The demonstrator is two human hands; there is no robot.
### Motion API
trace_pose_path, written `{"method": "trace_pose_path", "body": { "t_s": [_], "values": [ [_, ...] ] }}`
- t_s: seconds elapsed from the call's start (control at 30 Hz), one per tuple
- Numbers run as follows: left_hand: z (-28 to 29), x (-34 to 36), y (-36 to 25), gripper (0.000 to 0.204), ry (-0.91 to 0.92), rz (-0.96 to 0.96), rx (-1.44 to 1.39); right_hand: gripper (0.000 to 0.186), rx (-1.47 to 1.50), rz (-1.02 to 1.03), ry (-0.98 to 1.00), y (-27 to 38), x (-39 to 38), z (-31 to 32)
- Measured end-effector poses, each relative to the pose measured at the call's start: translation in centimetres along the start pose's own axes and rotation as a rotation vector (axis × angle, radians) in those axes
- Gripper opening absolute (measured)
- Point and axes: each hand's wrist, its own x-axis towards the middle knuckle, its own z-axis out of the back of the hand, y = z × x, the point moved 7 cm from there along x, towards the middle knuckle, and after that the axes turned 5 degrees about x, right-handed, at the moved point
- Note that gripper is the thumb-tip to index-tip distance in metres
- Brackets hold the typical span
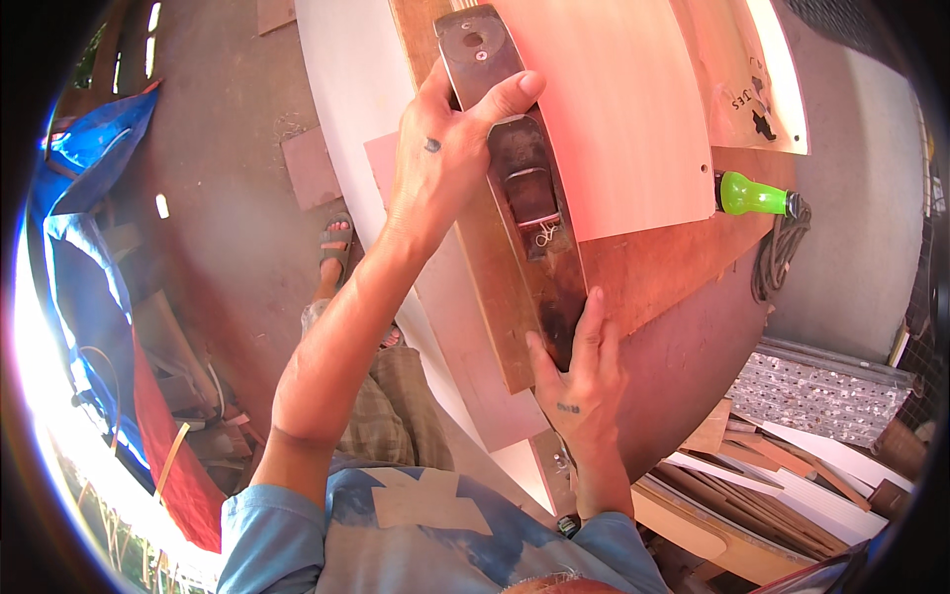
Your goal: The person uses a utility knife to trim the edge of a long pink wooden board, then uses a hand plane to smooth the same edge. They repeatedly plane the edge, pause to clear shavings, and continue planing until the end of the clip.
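Observation:
A long, dark hand plane (564, 292) lies lengthwise over a brown board (495, 327) near the middle of the view. Light curled shavings sit by the opening in its body. Toward its far end, my left hand (435, 163) grips it, thumb across the top and the other fingers down the left side, partly hidden. The near end is held by my right hand (584, 386), with thumb and fingers on opposite sides of the body.
Pale sheets (623, 129) lie on a wooden table (653, 272). At right is a bright green tool (749, 193) beside a coiled cord (777, 259). Wood offcuts (762, 475) are piled lower right. Blue tarpaulin (89, 267) hangs at left. My sandalled foot (336, 247) stands on the floor.

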Motion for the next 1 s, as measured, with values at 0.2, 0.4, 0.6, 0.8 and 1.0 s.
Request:
{"method": "trace_pose_path", "body": {
  "t_s": [0.2,0.4,0.6,0.8,1.0],
  "values": [
    [-0.3,-0.9,0.5,0.06,0.006,-0.013,-0.013,0.079,0.02,-0.052,0.021,0.0,-1.0,0.2],
    [-0.8,-2.7,1.3,0.062,0.02,-0.016,0.025,0.08,0.015,-0.06,0.007,-0.1,-3.3,0.6],
    [-1.7,-5.4,2.3,0.058,0.084,0.025,-0.026,0.08,0.007,-0.121,0.033,-0.4,-6.2,0.9],
    [-3.2,-9.2,3.9,0.061,0.085,-0.019,-0.168,0.078,-0.021,-0.168,0.02,-1.0,-11.4,2.2],
    [-1.6,-10.3,0.6,0.062,0.094,-0.101,-0.226,0.077,0.077,-0.13,-0.04,0.8,-11.0,3.9]
  ]
}}
